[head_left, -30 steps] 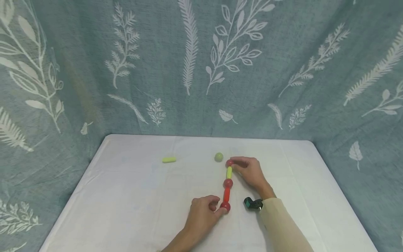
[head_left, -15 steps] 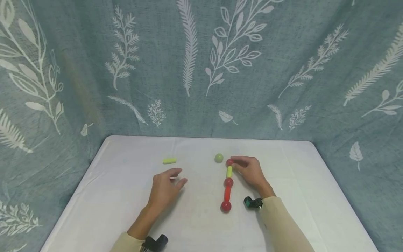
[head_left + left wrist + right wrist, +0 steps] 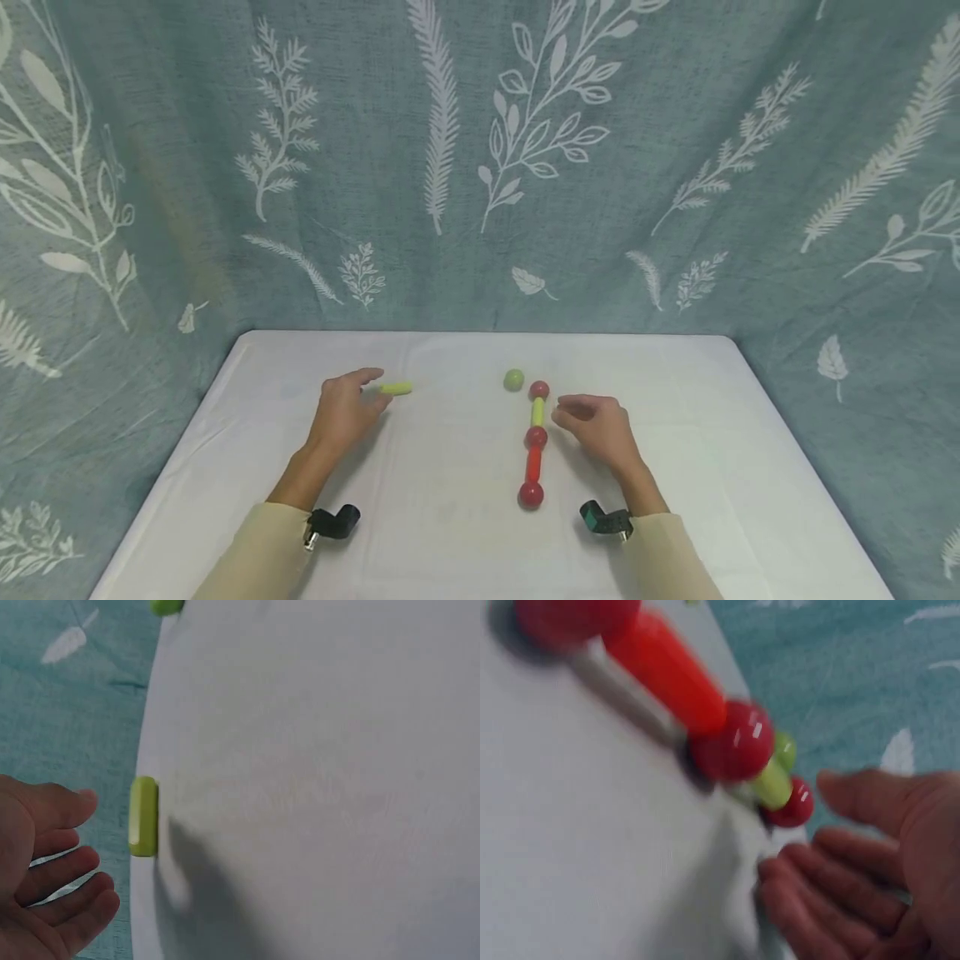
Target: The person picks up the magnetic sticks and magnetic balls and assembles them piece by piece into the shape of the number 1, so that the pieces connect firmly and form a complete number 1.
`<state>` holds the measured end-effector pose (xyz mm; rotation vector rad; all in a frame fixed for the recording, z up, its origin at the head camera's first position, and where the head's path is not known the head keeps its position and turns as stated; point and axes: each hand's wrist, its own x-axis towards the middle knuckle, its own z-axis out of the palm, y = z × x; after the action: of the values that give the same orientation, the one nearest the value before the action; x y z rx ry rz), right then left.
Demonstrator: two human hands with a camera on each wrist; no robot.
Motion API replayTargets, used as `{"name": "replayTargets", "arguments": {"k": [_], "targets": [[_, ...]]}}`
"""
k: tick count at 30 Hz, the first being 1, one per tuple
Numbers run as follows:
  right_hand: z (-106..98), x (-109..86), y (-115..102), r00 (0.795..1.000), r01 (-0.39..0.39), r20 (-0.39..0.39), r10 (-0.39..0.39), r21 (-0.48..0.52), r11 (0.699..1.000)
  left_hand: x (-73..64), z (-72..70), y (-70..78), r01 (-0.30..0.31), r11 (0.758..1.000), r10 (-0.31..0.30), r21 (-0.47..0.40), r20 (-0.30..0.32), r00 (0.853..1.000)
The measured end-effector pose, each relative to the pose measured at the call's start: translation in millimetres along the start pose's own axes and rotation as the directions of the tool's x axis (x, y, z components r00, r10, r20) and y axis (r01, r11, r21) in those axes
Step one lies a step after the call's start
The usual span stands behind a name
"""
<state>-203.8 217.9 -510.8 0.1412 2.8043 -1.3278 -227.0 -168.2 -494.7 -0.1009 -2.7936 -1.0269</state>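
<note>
Pickup step, likely: your left hand (image 3: 345,412), digits apart, needs to pinch the loose stick (image 3: 397,388) at 2 o'clock. Your right hand (image 3: 600,429), digits parted, is empty, 3 o'clock of the chain (image 3: 536,436).

Honestly, I can't make out any readable text in any of these views, so no labels, brands, numbers or signs to report.
</note>
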Motion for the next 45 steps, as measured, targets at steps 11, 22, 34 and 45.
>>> {"name": "replayTargets", "arguments": {"k": [11,22,34,45], "targets": [[15,-26.1,-20,0.988,-0.134,0.073,0.133,0.019,0.991,15.9,15.6,-4.2,-0.01,0.995,0.001,0.096,0.098,0.995],[24,-21.5,-30,0.984,-0.147,0.097,0.15,-0.042,0.988,15.9,24.7,-5.1,0.004,0.986,-0.012,0.166,0.045,0.999],[20,-18.0,-32,0.975,-0.182,0.115,0.188,-0.06,0.981,-30.7,19.1,25.7,0.043,0.997,-0.043,-0.066,0.008,0.999],[14,-11.4,-34,0.972,-0.197,0.118,0.203,-0.057,0.979,-74.1,29.6,65.1,0.088,0.969,-0.051,-0.231,0.164,0.985]]}}
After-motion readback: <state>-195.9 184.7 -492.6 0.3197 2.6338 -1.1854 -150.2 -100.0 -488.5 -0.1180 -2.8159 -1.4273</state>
